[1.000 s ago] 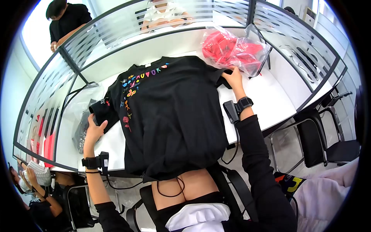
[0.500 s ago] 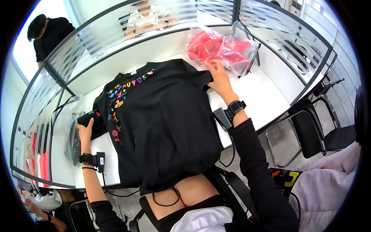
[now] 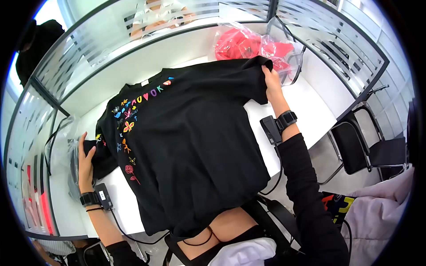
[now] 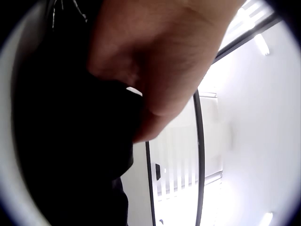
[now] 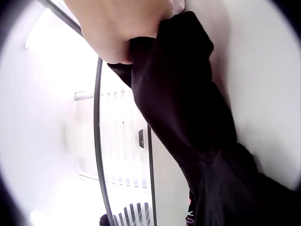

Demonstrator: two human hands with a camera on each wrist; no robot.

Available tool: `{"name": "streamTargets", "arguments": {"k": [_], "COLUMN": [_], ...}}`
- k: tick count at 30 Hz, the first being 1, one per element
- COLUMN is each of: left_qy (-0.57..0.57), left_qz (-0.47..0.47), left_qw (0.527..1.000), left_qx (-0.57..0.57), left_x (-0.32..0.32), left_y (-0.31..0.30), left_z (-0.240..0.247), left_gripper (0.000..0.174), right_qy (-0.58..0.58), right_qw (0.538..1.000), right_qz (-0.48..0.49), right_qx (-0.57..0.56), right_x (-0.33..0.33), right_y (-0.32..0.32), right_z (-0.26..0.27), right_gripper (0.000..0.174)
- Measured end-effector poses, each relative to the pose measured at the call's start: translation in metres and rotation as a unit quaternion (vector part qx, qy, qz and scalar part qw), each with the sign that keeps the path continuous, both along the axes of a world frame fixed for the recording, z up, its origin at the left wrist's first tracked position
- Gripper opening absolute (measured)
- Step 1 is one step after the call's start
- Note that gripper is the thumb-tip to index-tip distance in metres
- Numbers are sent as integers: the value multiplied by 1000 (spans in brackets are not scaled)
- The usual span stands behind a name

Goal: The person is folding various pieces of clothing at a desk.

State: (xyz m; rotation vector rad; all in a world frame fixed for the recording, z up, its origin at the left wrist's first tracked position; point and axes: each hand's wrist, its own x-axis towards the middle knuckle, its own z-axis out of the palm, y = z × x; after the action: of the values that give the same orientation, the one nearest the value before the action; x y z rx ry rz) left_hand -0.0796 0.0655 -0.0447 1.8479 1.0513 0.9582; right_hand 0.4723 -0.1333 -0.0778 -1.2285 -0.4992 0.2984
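A black T-shirt (image 3: 191, 128) with colourful letters and drawings lies spread over the white table, its hem hanging over the front edge onto the person's lap. My left hand (image 3: 85, 167) is at the sleeve on the left, the cloth between thumb and fingers; in the left wrist view the hand (image 4: 160, 52) has its thumb against the dark fabric (image 4: 70, 141). My right hand (image 3: 275, 88) grips the cuff of the other sleeve, raised off the table. In the right wrist view, the sleeve (image 5: 174, 94) hangs from the hand (image 5: 122, 28), whose fingertips are mostly hidden.
Clear plastic bags with red contents (image 3: 239, 43) lie at the back right. Another plastic bag (image 3: 66, 146) is at the left, beside the left hand. Glass-panelled partitions (image 3: 350, 48) surround the white table (image 3: 306, 111). A black chair (image 3: 355, 146) stands at the right.
My right hand has taken hold of the right sleeve cuff and drawn it outward and up, stretching the shoulder. The left hand and its sleeve appear lower and further left as the head view shifts.
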Motion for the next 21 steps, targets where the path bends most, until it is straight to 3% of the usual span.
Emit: {"name": "streamTargets", "arguments": {"k": [3,6,8,10,11,15,16,18,21], "left_qy": [-61,-111,-169,-168,-157,-100,-94,-89,-19], "left_qz": [6,27,61,88,107,141,136,142,165], "left_qw": [996,992,983,980,977,966,963,958,951], "left_qx": [-66,-58,-32,56,94,191,212,232,260], "left_x": [-9,-26,-32,-30,-21,2,0,0,-5], "left_y": [5,26,37,40,30,-7,-5,-6,-5], "left_z": [-5,-19,-27,-26,-16,13,14,16,13], "left_gripper": [36,25,22,29,32,48,50,60,64], "right_qy": [-200,-274,-262,-249,-352,-384,-335,-318,-344], "right_qw": [972,931,937,942,893,874,899,897,878], "right_qz": [-106,-185,-184,-179,-246,-249,-226,-216,-263], "right_qx": [-67,-155,-138,-134,-131,-167,-170,-218,-204], "right_x": [-6,-18,-18,-28,-30,-45,-48,-33,-22], "right_y": [-3,-12,-14,-14,-12,-10,-11,-13,-13], "right_z": [7,17,17,21,19,27,31,25,14], "right_gripper": [26,26,37,46,59,64,55,42,31]}}
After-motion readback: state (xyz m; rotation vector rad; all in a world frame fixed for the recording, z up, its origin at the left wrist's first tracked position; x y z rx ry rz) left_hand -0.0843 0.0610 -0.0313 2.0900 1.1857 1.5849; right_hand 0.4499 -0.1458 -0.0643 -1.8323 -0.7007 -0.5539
